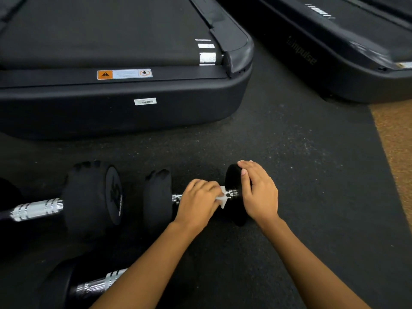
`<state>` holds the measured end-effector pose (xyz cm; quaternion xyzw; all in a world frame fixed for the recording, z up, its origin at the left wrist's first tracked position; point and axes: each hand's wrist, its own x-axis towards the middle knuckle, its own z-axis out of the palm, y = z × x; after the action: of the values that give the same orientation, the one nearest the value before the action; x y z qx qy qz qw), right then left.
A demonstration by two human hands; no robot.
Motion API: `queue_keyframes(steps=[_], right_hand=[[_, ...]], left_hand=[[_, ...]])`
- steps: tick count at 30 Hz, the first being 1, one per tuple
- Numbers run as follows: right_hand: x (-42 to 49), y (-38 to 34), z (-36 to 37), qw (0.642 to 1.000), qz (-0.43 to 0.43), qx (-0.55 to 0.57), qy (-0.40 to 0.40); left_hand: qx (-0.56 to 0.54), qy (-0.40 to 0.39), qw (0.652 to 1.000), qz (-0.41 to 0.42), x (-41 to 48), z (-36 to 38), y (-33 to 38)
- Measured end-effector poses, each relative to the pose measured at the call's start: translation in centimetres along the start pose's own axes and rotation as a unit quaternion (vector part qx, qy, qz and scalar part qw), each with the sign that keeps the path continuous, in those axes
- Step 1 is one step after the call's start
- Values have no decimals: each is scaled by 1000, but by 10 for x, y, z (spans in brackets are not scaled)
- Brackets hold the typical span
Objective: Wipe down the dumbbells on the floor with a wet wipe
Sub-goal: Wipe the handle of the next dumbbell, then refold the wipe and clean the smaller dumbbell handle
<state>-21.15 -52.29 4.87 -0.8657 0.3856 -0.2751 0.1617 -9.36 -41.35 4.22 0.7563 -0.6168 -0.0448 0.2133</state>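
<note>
A small black dumbbell (157, 197) lies on the dark rubber floor, its chrome handle running left to right. My left hand (198, 202) grips a white wet wipe (223, 197) around that handle, close to the right head. My right hand (258, 190) rests flat, fingers straight, on top of the right head (231, 175). A larger dumbbell (89, 195) lies to the left, and a third dumbbell (95, 284) lies at the bottom left, partly behind my left forearm.
A black treadmill base (124, 103) stands just beyond the dumbbells. A second treadmill (347, 52) sits at the upper right. Bare dark floor mat (312, 166) stretches to the right, ending at a tan floor strip (396, 139).
</note>
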Motion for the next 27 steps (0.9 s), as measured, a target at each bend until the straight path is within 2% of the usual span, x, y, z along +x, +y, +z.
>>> queue_keyframes(steps=[6,8,11,13,15,19,24,27], right_hand=[[1,-11,-7,988,-68,-141,-6],[-3,-34,-13,991,-92,-97,-14],[-1,-80,-18,986,-28,87,-136],[6,-110,-23,948,74,221,-216],[13,-136,-27,908,130,284,-279],[9,-183,-14,826,112,330,-442],[-6,-232,8,764,168,375,-497],[-18,-252,11,761,185,369,-500]], left_hand=[[-125,71,986,-85,-2,-35,9],[-171,89,977,-94,-8,-54,6],[-189,98,972,-101,-24,-84,-9],[-183,108,970,-115,-39,-101,-24],[-177,114,968,-135,-58,-117,-40],[-163,109,968,-158,-102,-148,-64],[-208,118,946,-219,-150,-176,-85],[-296,127,902,-289,-172,-183,-95]])
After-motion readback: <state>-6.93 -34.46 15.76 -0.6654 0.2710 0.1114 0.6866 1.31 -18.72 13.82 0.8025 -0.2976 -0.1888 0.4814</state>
